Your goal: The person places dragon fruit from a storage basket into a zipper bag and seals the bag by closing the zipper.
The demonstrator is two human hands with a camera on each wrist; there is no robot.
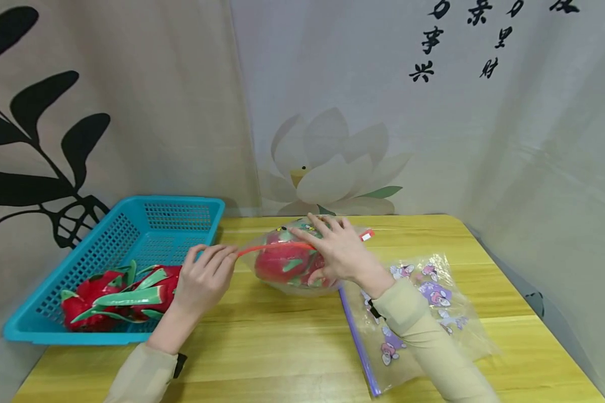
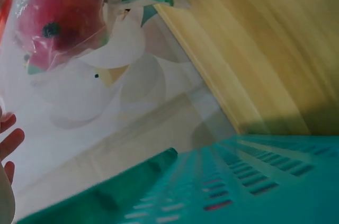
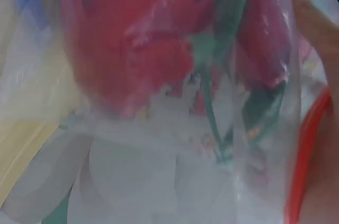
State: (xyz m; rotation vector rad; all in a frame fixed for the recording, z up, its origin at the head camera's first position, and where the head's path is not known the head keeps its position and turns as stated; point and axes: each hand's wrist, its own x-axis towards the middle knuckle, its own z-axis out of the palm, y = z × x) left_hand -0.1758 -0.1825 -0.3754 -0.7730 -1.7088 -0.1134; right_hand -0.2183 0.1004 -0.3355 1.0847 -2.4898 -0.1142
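A clear zip bag with a red zip strip stands on the table in the head view. Red dragon fruits with green scales fill it; one dragon fruit also shows through the plastic in the left wrist view. My left hand pinches the left end of the strip. Across the strip and the top of the bag lies my right hand, its fingers spread and mostly straight. In the right wrist view the red strip runs beside that hand, and dragon fruits show blurred through the plastic.
To the left is a blue plastic basket with dragon fruits in its near part. A flat clear bag with a purple zip and cartoon prints lies under the right forearm. Behind the wooden table hangs a printed curtain.
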